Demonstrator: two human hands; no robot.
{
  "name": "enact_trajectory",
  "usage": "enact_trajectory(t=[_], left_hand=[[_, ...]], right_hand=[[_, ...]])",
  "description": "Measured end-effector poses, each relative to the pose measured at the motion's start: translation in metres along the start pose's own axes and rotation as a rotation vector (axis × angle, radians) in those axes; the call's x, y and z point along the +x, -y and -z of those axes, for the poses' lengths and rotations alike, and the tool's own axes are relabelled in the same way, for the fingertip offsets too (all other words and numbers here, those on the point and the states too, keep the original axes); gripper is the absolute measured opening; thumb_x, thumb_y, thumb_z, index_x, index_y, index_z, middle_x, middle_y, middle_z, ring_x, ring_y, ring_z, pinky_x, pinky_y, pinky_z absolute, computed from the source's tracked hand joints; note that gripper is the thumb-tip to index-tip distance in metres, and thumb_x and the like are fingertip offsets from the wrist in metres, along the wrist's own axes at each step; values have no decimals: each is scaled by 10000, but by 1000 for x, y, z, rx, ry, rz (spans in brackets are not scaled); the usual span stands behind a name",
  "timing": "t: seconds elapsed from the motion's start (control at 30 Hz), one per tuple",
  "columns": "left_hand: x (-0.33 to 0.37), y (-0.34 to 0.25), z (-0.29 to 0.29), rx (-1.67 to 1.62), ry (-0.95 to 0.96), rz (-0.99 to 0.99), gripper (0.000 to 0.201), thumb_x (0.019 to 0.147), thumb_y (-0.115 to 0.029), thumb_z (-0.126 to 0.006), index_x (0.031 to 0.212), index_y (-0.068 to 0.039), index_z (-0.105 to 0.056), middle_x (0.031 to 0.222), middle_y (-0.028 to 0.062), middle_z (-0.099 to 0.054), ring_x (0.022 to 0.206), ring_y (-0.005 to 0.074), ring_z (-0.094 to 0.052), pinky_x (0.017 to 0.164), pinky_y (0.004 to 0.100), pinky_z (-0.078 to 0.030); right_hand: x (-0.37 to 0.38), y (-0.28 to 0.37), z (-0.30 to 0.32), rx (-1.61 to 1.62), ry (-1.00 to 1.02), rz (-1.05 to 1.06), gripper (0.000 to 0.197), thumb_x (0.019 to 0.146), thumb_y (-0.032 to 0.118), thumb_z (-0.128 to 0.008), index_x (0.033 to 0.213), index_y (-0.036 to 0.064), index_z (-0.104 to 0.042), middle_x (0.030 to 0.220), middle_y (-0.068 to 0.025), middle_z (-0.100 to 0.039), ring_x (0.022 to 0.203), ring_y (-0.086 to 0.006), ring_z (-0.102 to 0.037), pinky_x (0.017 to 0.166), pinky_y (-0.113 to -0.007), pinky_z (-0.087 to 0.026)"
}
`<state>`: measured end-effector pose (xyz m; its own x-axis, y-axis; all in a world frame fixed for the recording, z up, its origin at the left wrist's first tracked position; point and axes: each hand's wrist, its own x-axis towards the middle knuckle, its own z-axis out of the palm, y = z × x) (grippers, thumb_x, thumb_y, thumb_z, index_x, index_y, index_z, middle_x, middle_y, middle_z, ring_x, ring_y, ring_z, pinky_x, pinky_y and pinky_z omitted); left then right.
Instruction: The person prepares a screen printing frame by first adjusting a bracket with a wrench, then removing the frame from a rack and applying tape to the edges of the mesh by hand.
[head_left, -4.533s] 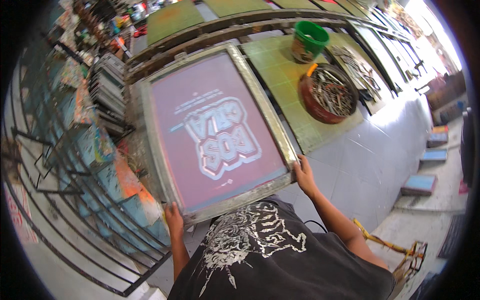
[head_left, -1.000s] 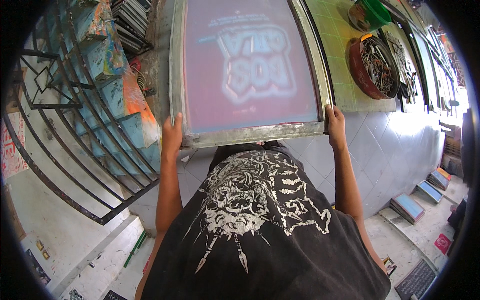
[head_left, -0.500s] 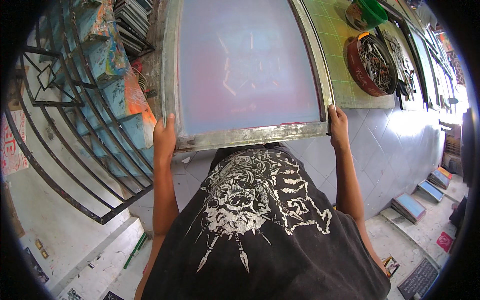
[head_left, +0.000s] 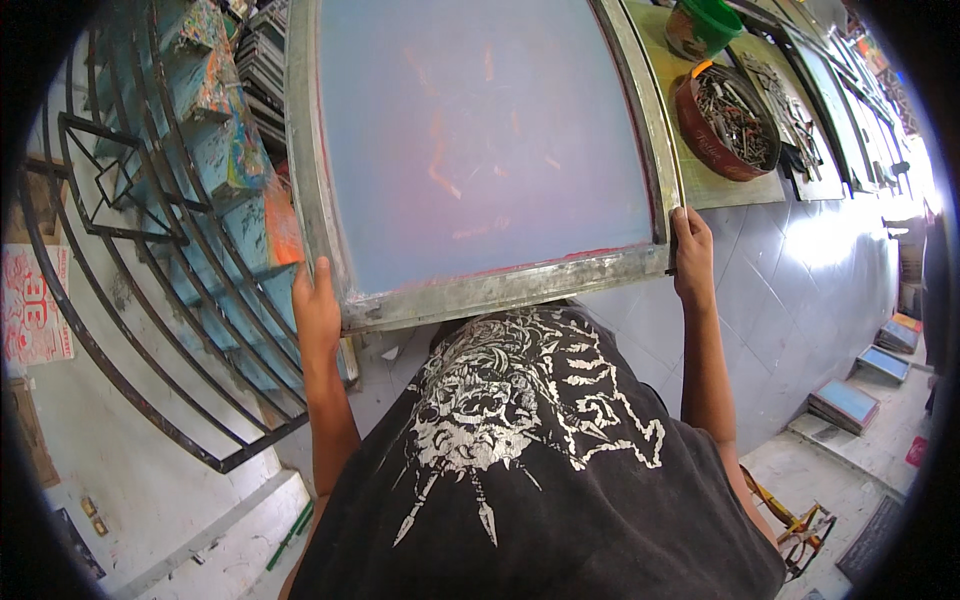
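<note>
I hold a large screen-printing frame (head_left: pixel 500 296) in front of my body, with both hands at its near corners. Its mesh (head_left: pixel 480 140) is coated bluish-pink, with faint lighter marks near the middle and reddish residue along the inner edges. My left hand (head_left: pixel 318 305) is closed on the near left corner, thumb on top of the rim. My right hand (head_left: pixel 692 255) grips the right side rail near its corner, thumb on top as well. The fingers beneath the frame are largely hidden. The far end of the frame runs out of view at the top.
A green cutting-mat table (head_left: pixel 735 187) at right carries a round red tin (head_left: pixel 690 130) full of small pieces and a green tub (head_left: pixel 700 30). Curved black metal bars (head_left: pixel 130 370) and paint-stained blue steps (head_left: pixel 235 230) are at left. Small framed screens (head_left: pixel 845 403) sit low at right.
The frame has come slightly nearer and tilted, its left corner lower. My left hand has moved down and left with it, my right hand slightly right. My view has shifted a little.
</note>
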<state>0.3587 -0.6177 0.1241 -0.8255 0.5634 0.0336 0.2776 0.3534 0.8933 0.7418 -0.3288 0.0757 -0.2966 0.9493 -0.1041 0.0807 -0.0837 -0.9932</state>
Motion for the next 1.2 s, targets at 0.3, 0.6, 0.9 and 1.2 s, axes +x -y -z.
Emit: enact_trajectory(t=[0.3, 0.6, 0.9, 1.2], left_hand=[[50, 115, 57, 147, -154, -32, 648, 1015, -468, -372, 1367, 73, -432, 1406, 239, -434, 1282, 346, -437, 1090, 399, -326], [111, 97, 109, -419, -35, 167, 923, 922, -710, -309, 1489, 13, -221, 1504, 226, -286, 1340, 385, -377, 1074, 487, -372], [33, 129, 111, -87, -186, 178, 714, 1011, -509, -369, 1262, 148, -492, 1226, 266, -566, 1089, 305, -563, 940, 369, -439], [-10, 153, 35, 111, -82, 205, 589, 993, -455, -468, 810, 91, -592, 731, 128, -598, 686, 234, -539, 668, 397, -430]], right_hand=[[-68, 57, -47, -33, -132, 260, 315, 931, 187, -599, 1138, -51, -605, 984, -122, -669, 950, -163, -576, 869, -319, -458], [-156, 129, -125, -122, -123, 572, 410, 907, 221, -620, 1229, -18, -531, 941, -188, -629, 876, -212, -626, 838, -333, -473], [-130, 52, -124, -157, -141, 409, 332, 928, 199, -574, 1167, -31, -593, 999, -140, -663, 931, -170, -598, 858, -316, -464], [-72, -53, -66, -238, -45, 100, 318, 943, 235, -545, 1070, -40, -642, 890, -128, -690, 830, -167, -609, 785, -319, -476]])
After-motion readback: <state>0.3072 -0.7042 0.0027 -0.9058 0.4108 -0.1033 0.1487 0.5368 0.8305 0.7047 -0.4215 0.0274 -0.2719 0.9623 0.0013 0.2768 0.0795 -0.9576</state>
